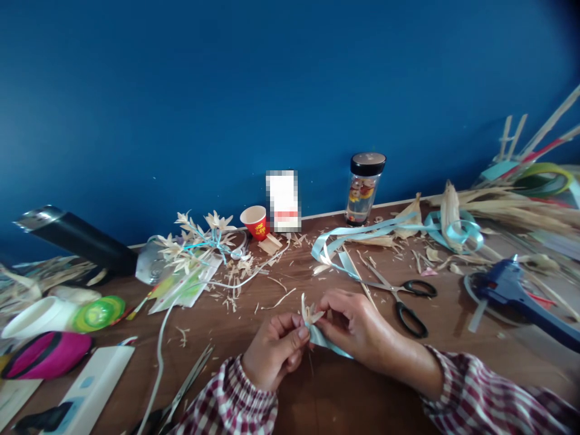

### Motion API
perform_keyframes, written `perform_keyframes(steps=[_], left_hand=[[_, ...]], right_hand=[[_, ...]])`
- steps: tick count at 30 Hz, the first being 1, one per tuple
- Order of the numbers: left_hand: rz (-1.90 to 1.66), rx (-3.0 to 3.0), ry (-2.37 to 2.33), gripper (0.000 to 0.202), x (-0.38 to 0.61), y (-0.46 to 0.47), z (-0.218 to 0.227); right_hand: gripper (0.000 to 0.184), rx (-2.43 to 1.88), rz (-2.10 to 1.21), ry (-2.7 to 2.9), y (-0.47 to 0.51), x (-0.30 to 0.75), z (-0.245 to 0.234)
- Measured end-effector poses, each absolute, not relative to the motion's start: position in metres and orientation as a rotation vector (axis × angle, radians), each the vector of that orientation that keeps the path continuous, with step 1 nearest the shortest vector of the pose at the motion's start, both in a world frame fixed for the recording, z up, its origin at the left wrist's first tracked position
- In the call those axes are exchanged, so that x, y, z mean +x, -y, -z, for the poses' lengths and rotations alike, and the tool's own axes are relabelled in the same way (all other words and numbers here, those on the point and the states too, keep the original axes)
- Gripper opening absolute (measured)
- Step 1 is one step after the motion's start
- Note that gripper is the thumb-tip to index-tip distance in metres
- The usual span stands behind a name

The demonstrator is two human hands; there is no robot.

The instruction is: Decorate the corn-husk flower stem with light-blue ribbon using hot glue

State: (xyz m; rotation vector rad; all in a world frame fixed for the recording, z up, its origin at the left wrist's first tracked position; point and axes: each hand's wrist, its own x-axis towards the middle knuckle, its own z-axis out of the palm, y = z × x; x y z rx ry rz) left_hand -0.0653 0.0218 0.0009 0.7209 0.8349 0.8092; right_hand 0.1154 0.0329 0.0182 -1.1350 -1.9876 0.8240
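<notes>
Between my two hands is a small cream flower (pixel 309 311) that looks made of dried corn husk, its petals pointing up. My left hand (pixel 275 347) pinches it at the base with thumb and forefinger. Light blue ribbon (pixel 330 342) lies against the flower's base and trails to the right under my right hand (pixel 357 326). That hand is closed, its fingertips at the ribbon and petals; exactly what they grip is partly hidden. Scissors with black handles (pixel 409 308) lie just beyond my right hand, beside a longer loop of blue ribbon (pixel 371 231).
A blue glue gun (pixel 512 290) rests at the right near husk bundles (pixel 493 208). At the back stand a glass bottle (pixel 362 190) and a red paper cup (pixel 256 223). Finished-looking flowers (pixel 199 238), a white cable (pixel 159 344), another pair of scissors (pixel 193 374) and a power strip (pixel 95 386) are leftward.
</notes>
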Motion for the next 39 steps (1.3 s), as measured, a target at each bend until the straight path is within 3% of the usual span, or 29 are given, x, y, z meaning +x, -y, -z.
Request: perform_keyframes(steps=[11,18,28,39], left_hand=[[-0.909,0.707,-0.985,0.032,-0.062,-0.024,-0.002],[-0.976,0.886,-1.133,0.029,-0.06,-0.021,-0.003],[-1.059,0.957,-1.354,0.028,-0.049,-0.016,-0.004],[-1.137,0.801,-1.368,0.037,-0.045,-0.014,-0.002]], right_hand=[[0.021,-1.136,-0.899,1.996,-0.025,0.11,-0.029],[0.017,-1.202,-1.2,1.789,-0.027,0.105,-0.021],[0.016,-1.205,-0.998,1.842,-0.024,0.103,-0.019],[0.016,-1.259,-1.181,1.638,-0.024,0.097,-0.014]])
